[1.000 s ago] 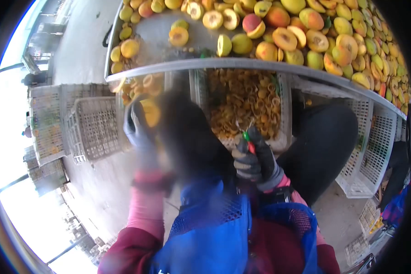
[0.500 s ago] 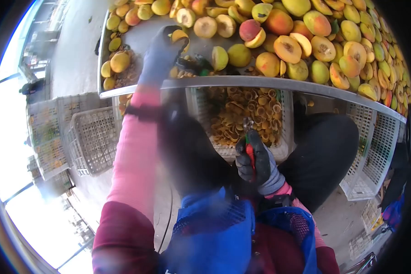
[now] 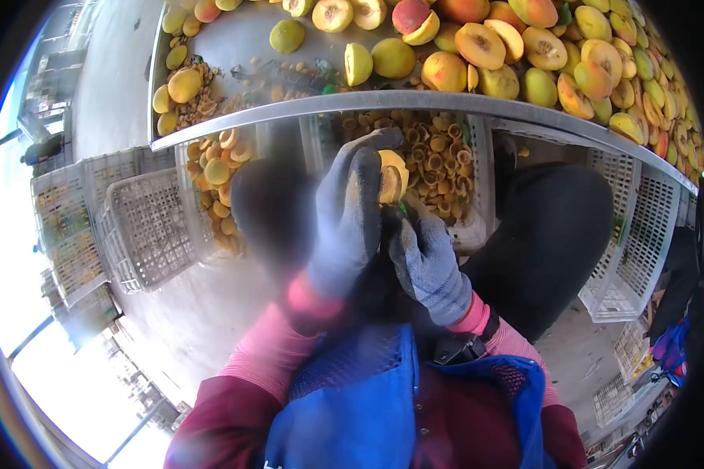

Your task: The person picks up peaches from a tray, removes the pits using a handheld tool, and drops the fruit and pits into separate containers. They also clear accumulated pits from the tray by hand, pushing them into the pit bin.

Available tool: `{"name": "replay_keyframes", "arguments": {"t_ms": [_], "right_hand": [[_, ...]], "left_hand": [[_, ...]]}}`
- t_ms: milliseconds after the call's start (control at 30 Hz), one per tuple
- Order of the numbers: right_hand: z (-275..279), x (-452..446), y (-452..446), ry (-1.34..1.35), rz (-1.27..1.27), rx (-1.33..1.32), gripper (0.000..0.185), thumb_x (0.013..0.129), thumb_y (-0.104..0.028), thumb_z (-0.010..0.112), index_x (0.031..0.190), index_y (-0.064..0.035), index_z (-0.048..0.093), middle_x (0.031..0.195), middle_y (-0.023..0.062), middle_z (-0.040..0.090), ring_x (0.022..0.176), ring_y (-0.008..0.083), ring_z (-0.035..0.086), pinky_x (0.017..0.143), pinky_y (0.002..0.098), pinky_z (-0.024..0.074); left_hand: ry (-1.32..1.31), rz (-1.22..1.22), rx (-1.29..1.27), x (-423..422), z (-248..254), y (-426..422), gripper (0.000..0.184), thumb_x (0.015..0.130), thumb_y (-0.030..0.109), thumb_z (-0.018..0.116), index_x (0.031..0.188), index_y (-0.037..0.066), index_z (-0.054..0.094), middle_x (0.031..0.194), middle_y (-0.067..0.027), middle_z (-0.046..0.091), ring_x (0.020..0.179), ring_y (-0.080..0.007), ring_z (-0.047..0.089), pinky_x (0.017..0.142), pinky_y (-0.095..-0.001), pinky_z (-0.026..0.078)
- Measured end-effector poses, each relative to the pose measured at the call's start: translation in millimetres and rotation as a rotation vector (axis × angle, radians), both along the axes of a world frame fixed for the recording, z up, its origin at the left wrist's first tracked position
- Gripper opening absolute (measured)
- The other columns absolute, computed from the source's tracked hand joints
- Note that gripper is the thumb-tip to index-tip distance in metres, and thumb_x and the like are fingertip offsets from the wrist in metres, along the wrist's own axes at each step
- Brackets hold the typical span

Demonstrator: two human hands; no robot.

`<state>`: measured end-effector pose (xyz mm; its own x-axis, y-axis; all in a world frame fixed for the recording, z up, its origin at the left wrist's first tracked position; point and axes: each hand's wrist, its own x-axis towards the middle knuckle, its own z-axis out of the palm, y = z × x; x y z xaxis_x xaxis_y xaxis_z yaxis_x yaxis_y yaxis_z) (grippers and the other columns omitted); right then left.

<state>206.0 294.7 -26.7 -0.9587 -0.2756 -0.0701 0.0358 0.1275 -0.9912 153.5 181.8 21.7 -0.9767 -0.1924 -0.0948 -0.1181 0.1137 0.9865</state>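
My gloved left hand (image 3: 350,205) is closed around a yellow peach half (image 3: 393,178), its cut face turned toward my right hand. Close beside it, my gloved right hand (image 3: 432,262) is closed on a small tool (image 3: 403,208); only a bit of its green part shows, touching or very near the fruit. Beneath the hands, a crate (image 3: 483,168) holds many hollow fruit scraps (image 3: 438,156). Above them is the metal table (image 3: 238,31) with whole and halved peaches (image 3: 481,47).
A crate of peach halves (image 3: 217,173) stands left of my knees. Grey crates (image 3: 152,227) are farther left, and white crates (image 3: 630,242) at the right. The table's metal edge (image 3: 368,100) crosses in front of me. A person's dark sleeve or leg (image 3: 675,281) shows far right.
My left hand has come back from the table to my lap with a peach half. My right hand has turned and moved slightly up to meet it. The view has shifted a little.
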Motion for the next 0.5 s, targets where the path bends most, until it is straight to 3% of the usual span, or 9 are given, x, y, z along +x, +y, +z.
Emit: {"name": "replay_keyframes", "arguments": {"t_ms": [100,233,333,367,467,500], "right_hand": [[18.4,1.6,1.5,-0.333,0.026,-0.224,0.031,0.098,-0.033,0.042,0.1,-0.0044,0.052,0.076,0.0047,0.051,0.053,0.013,0.05,0.044,0.0262,0.0425],[39.6,-17.2,24.8,-1.174,0.315,-0.982,0.03,0.095,-0.04,0.046,0.097,-0.0109,0.054,0.065,0.0018,0.048,0.048,0.0115,0.045,0.037,0.0263,0.0322],[30.0,-10.4,18.4,-1.424,0.451,-1.39,0.044,0.095,-0.053,0.036,0.085,-0.0135,0.051,0.057,-0.0039,0.038,0.038,0.0092,0.034,0.031,0.0243,0.0235],[20.6,-8.5,16.0,-1.453,0.592,-1.61,0.044,0.095,-0.054,0.036,0.088,-0.0139,0.052,0.056,-0.0043,0.037,0.039,0.0086,0.034,0.031,0.025,0.0249],[16.3,-0.8,12.3,-1.516,0.669,-1.892,0.044,0.095,-0.054,0.036,0.091,-0.013,0.052,0.056,-0.0035,0.039,0.039,0.0079,0.035,0.031,0.0238,0.0265],[13.6,1.5,10.7,-1.512,0.692,-1.926,0.044,0.095,-0.053,0.036,0.091,-0.0127,0.052,0.056,-0.0033,0.04,0.038,0.0078,0.035,0.031,0.0232,0.0274]], "left_hand": [[-0.021,-0.086,-0.01,4.4,2.8,-6.5,0.038,0.1,0.026,0.036,0.112,-0.003,0.058,0.104,-0.0091,0.062,0.091,-0.015,0.059,0.083,-0.0287,0.046],[0.125,-0.289,-0.206,0.7,2.3,-18.7,0.034,0.098,0.021,0.038,0.108,-0.005,0.058,0.099,-0.0109,0.063,0.086,-0.0152,0.059,0.079,-0.0273,0.047],[0.076,-0.321,-0.236,6.5,9.2,-20.8,0.027,0.093,0.018,0.046,0.103,-0.003,0.06,0.088,-0.0101,0.063,0.078,-0.0159,0.059,0.073,-0.0278,0.048],[-0.016,-0.315,-0.097,7.9,6.6,-21.6,0.026,0.093,0.019,0.048,0.103,-0.003,0.059,0.086,-0.0107,0.063,0.078,-0.0159,0.059,0.072,-0.0285,0.048],[-0.138,-0.26,0.073,17.1,7.8,-18.0,0.029,0.094,0.023,0.048,0.101,-0.002,0.059,0.083,-0.0096,0.061,0.079,-0.0151,0.058,0.073,-0.0284,0.048],[-0.063,-0.241,0.021,19.3,6.1,-14.9,0.034,0.095,0.029,0.046,0.1,-0.002,0.059,0.081,-0.0083,0.061,0.077,-0.0143,0.057,0.072,-0.0278,0.047]]}}
